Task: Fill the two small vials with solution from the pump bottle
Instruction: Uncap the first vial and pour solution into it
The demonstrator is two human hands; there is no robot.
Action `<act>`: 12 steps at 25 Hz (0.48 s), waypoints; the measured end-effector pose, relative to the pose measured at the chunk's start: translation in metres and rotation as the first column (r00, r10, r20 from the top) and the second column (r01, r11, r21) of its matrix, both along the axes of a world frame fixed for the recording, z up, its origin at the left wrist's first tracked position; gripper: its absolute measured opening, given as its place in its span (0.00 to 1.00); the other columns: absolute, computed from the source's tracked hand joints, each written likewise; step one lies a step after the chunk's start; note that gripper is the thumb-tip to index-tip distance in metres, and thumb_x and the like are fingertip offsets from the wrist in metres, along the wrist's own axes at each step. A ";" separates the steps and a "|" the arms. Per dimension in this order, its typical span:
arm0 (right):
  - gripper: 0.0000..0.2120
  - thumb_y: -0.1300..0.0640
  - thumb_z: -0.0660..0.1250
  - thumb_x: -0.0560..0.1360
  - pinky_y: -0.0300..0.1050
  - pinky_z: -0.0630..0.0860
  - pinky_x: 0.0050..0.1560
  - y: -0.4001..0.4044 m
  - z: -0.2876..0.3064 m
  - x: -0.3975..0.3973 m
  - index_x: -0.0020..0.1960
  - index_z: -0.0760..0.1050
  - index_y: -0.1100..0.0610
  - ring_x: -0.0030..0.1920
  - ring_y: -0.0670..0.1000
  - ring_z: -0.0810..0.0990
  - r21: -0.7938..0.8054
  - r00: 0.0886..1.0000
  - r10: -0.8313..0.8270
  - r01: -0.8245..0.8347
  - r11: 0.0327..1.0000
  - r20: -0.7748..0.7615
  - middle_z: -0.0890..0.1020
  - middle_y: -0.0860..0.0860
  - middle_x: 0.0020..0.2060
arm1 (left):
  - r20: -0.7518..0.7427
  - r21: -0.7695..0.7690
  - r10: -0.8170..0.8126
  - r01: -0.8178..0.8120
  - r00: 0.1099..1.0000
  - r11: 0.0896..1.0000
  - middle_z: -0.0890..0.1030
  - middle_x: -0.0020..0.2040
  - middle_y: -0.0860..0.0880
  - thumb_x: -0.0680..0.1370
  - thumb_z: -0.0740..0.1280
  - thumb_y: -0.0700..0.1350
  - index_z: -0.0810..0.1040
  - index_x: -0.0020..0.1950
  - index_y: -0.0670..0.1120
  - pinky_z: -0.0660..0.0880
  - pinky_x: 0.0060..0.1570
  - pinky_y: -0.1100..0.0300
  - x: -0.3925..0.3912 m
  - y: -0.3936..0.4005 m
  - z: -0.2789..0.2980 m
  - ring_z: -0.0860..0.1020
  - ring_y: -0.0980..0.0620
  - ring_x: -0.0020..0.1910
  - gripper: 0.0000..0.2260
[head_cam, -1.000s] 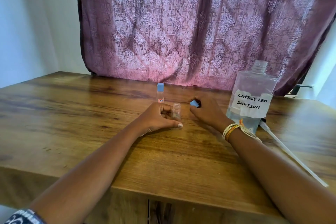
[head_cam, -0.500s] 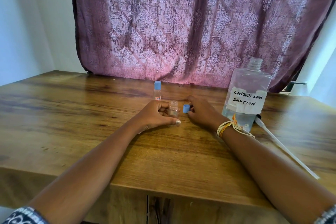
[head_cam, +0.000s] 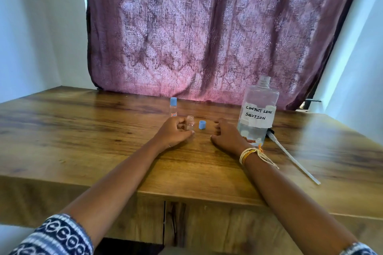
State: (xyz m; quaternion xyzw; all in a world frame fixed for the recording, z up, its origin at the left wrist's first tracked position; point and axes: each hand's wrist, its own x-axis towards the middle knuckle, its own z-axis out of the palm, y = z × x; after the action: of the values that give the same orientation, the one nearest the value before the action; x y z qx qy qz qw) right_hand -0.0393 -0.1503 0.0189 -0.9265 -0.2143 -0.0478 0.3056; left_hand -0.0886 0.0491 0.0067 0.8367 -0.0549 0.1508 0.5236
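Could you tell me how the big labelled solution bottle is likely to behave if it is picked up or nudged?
The solution bottle looks fairly steady: liquid fills only its lower part, so the weight probably sits low. Its neck is open, so tilting it could spill. The clear walls look like thin plastic, which may flex under a squeeze.

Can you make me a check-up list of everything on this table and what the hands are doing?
Surface: wooden table, bare grain, no spills seen.
Job's things: open vial held upright; blue cap off, standing beside it; capped vial behind; big bottle labelled contact lens solution, neck open; pump tube lying on the table.
Clutter: nothing seen.
Hands: left hand grips the open vial; right hand rests on the table, holding nothing.
Cables: nothing seen.
Surroundings: purple curtain, white walls.
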 end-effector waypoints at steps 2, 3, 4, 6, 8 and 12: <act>0.23 0.61 0.66 0.72 0.49 0.76 0.58 -0.012 0.002 -0.008 0.67 0.69 0.59 0.56 0.55 0.78 0.107 0.999 -0.039 0.035 0.994 0.035 0.79 0.56 0.55 | -0.006 0.014 0.012 -0.012 1.000 1.000 0.85 0.53 0.46 0.72 0.74 0.40 0.80 0.60 0.42 0.77 0.61 0.49 -0.001 -0.004 0.001 0.82 0.49 0.55 0.16; 0.19 0.63 0.65 0.72 0.45 0.78 0.54 -0.017 0.004 -0.012 0.63 0.73 0.58 0.52 0.53 0.80 0.183 0.995 -0.067 0.051 0.982 0.080 0.80 0.53 0.51 | -0.009 0.017 0.012 -0.012 1.000 1.000 0.85 0.53 0.47 0.72 0.75 0.41 0.80 0.59 0.42 0.78 0.60 0.51 -0.002 -0.008 0.002 0.82 0.49 0.54 0.16; 0.15 0.63 0.65 0.71 0.42 0.78 0.50 -0.022 0.007 -0.017 0.58 0.75 0.57 0.48 0.51 0.81 0.260 0.987 -0.095 0.059 0.964 0.129 0.82 0.52 0.47 | -0.008 0.022 0.008 -0.008 1.000 1.000 0.85 0.52 0.47 0.72 0.75 0.41 0.81 0.59 0.42 0.77 0.59 0.53 -0.003 -0.014 0.004 0.82 0.49 0.54 0.16; 0.08 0.62 0.67 0.72 0.39 0.79 0.43 -0.033 0.016 -0.027 0.50 0.78 0.53 0.41 0.47 0.82 0.389 0.968 -0.131 0.038 0.921 0.215 0.83 0.48 0.40 | -0.004 0.015 -0.023 0.024 1.000 1.000 0.84 0.51 0.48 0.72 0.75 0.40 0.81 0.56 0.44 0.77 0.57 0.55 -0.005 -0.029 0.006 0.82 0.49 0.53 0.13; 0.06 0.57 0.67 0.71 0.33 0.77 0.36 -0.045 0.028 -0.034 0.43 0.77 0.46 0.35 0.42 0.80 0.492 0.923 -0.205 0.019 0.871 0.326 0.80 0.42 0.34 | -0.003 -0.004 -0.051 0.051 0.999 0.999 0.84 0.48 0.49 0.72 0.75 0.40 0.81 0.53 0.48 0.76 0.52 0.58 -0.006 -0.044 0.006 0.82 0.51 0.49 0.11; 0.20 0.51 0.71 0.65 0.38 0.72 0.46 -0.073 0.055 -0.024 0.54 0.71 0.54 0.46 0.44 0.72 0.587 0.723 -0.456 0.086 0.805 0.519 0.73 0.49 0.48 | 0.046 0.013 -0.018 0.017 0.999 1.000 0.85 0.49 0.48 0.71 0.74 0.41 0.82 0.53 0.47 0.76 0.49 0.58 -0.006 -0.054 -0.002 0.83 0.52 0.47 0.12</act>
State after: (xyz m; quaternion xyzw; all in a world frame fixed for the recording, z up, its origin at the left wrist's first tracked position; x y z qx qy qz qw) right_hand -0.0634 -0.2228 0.0741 -0.7553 -0.1394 -0.4621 0.4433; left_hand -0.0944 -0.0051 0.0046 0.8357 -0.0752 0.1652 0.5182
